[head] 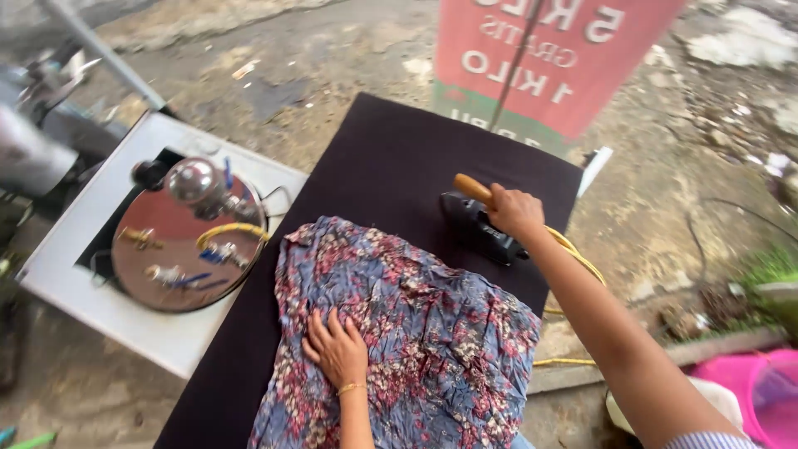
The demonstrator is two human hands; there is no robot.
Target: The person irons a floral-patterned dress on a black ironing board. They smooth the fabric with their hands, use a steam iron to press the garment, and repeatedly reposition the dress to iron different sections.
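Your left hand (337, 349) lies spread flat on the crumpled floral garment (399, 333) on the dark ironing board (374, 166); your right hand (515, 212) is closed around the steam iron's (482, 226) wooden handle, beyond the garment.

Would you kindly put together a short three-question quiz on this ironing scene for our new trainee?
1. True or false: the right hand grips the wooden handle of the iron.
2. What does the left hand rest on?
A. the round steel boiler
B. the crumpled floral garment
C. the pink tub
3. Fill in: the iron stands on the dark ______, clear of the cloth.

Key
1. True.
2. B: the palm lies flat on the floral garment; the steel boiler sits off to the side on a white stand.
3. Ironing board.
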